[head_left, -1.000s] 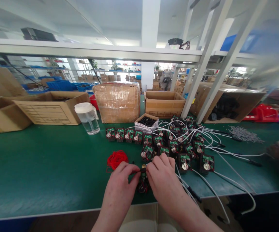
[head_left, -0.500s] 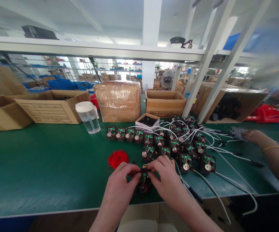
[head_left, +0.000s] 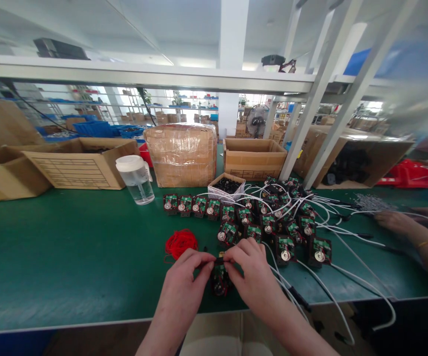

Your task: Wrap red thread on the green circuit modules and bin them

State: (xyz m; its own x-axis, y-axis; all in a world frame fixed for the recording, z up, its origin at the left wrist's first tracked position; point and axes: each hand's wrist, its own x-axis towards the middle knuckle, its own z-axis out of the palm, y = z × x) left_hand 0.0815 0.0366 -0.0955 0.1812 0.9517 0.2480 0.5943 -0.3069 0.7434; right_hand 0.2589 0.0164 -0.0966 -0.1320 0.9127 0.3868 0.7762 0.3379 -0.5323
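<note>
A small dark assembly with a green circuit board and red wires (head_left: 220, 283) sits near the bench's front edge, between my two hands. Above its far side, my left hand (head_left: 185, 281) pinches one end of a small black strip-like part (head_left: 219, 260). The fingertips of my right hand (head_left: 254, 273) are closed on its other end. What exactly the black part is, I cannot make out. Just beyond my left hand lies a bundle of red wire (head_left: 181, 244). Several similar circuit-board assemblies (head_left: 285, 249) stand in rows past my right hand, many with white cables.
A small box of black parts (head_left: 227, 187) stands behind the rows. Further back are cardboard boxes (head_left: 182, 155) and a water bottle (head_left: 136, 180). Metal posts (head_left: 312, 99) rise at right. Another person's hand (head_left: 395, 223) works beside a grey pile of small pieces (head_left: 373, 202).
My hands keep their pinch on the black part, with only a slight shift of the fingers. At right, the other person's hand has moved closer to the bench's front edge, with a white cable beside it.
</note>
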